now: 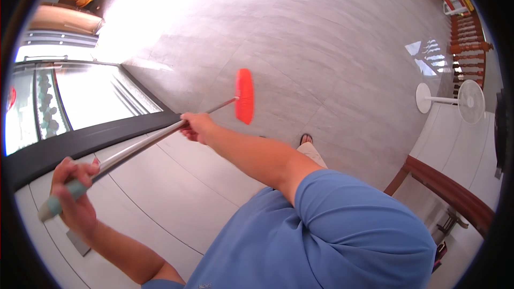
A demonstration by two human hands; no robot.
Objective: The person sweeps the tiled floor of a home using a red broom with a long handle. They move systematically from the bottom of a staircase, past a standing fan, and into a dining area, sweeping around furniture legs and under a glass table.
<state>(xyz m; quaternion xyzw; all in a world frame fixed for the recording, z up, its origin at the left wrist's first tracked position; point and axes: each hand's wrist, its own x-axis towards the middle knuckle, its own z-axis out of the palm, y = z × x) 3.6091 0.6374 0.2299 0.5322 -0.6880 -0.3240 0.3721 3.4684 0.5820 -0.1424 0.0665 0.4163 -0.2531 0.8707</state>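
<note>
A broom with a metal handle (140, 143) slants across the view from lower left to upper middle. My left hand (76, 192) is wrapped around the teal grip at its top end. Farther down the shaft, my right hand (195, 127) is closed on the metal, with my right arm stretched across my body. The red broom head (245, 96) is over the grey tiled floor (305, 56), its long side pointing away from me. Whether its bristles touch the floor I cannot tell.
A dark-framed glass door or window (108, 88) borders the left, beside white wall panels (160, 184). My sandalled foot (306, 139) shows below. On the right are a white standing fan (470, 101), a wooden balustrade (468, 56) and a dark red wooden rail (445, 192).
</note>
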